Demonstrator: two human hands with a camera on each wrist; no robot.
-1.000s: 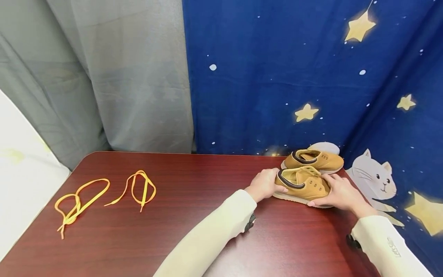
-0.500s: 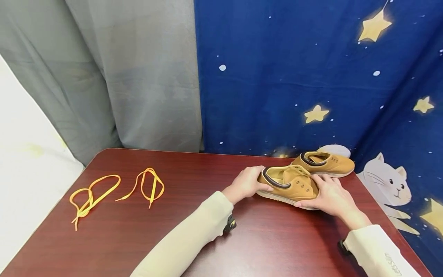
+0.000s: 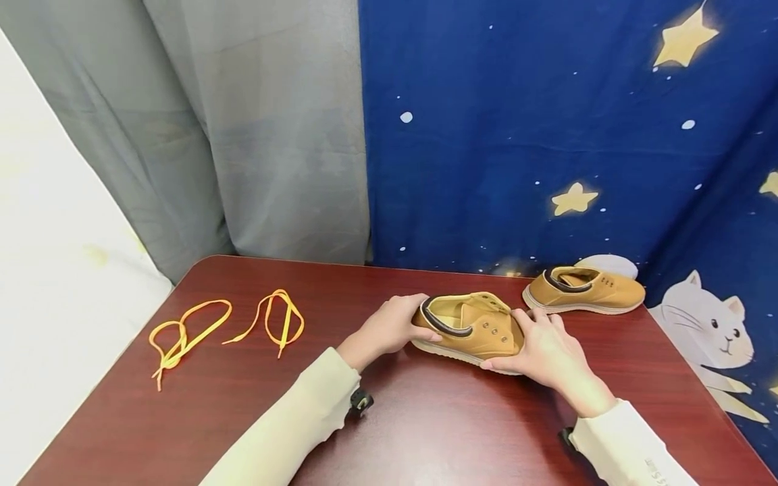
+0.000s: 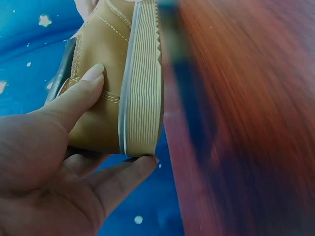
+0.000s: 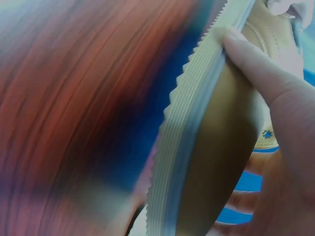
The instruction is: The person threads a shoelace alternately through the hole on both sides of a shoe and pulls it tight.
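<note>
A tan laceless shoe (image 3: 471, 329) sits low over the dark red table (image 3: 425, 432), held by both hands. My left hand (image 3: 401, 325) grips its heel, thumb on the upper (image 4: 98, 88) and fingers under the ribbed sole (image 4: 141, 83). My right hand (image 3: 525, 337) grips the toe end, thumb against the sole edge (image 5: 197, 132). Whether the sole touches the table I cannot tell. The second tan shoe (image 3: 585, 291) stands apart at the back right. Two yellow-orange laces (image 3: 185, 334) (image 3: 275, 320) lie loose at the table's left.
A grey curtain (image 3: 243, 135) and a blue starry cloth with a cartoon cat (image 3: 711, 324) hang close behind the table. The table's rounded back-left corner (image 3: 200, 263) and its right edge are near. A white surface (image 3: 55, 283) lies to the left.
Both hands have carried the nearer shoe leftward, away from the second shoe, which now stands clear of it. The laces have not moved on the table.
</note>
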